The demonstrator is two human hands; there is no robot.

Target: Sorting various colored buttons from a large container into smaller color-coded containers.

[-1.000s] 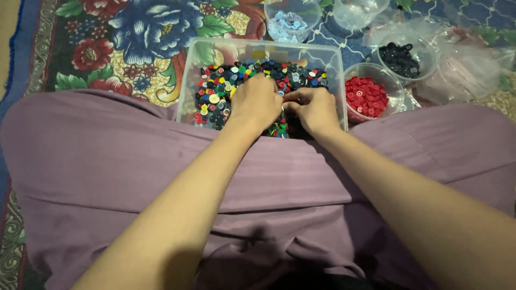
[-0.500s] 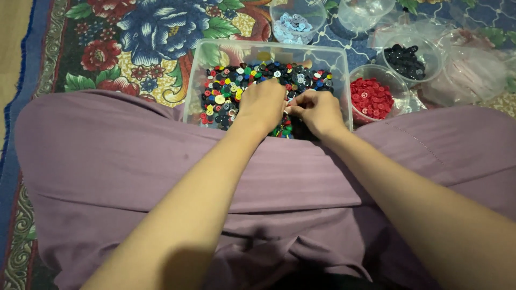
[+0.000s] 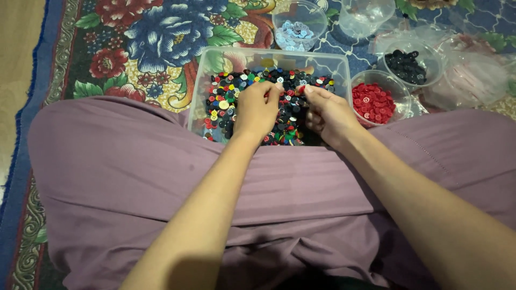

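Observation:
A clear rectangular plastic box (image 3: 215, 53) on the rug in front of my lap holds a heap of mixed coloured buttons (image 3: 226, 94). My left hand (image 3: 257, 110) rests on the heap with its fingers curled down into the buttons; what they hold is hidden. My right hand (image 3: 330, 113) is beside it, thumb and forefinger pinched on a small red button (image 3: 301, 89) just above the pile. The two hands' fingertips nearly touch.
A clear bowl of red buttons (image 3: 372, 102) sits just right of the box. Further back are a bowl of black buttons (image 3: 407, 64), a bowl of pale blue buttons (image 3: 295, 35) and an empty clear cup (image 3: 365, 16). Clear plastic bags (image 3: 473, 80) lie at the right. A floral rug (image 3: 150, 37) lies underneath, and purple cloth (image 3: 134, 161) covers my legs.
Both hands stayed in the box, working over the buttons. My right hand's fingers have lifted a little off the pile and now pinch a red button.

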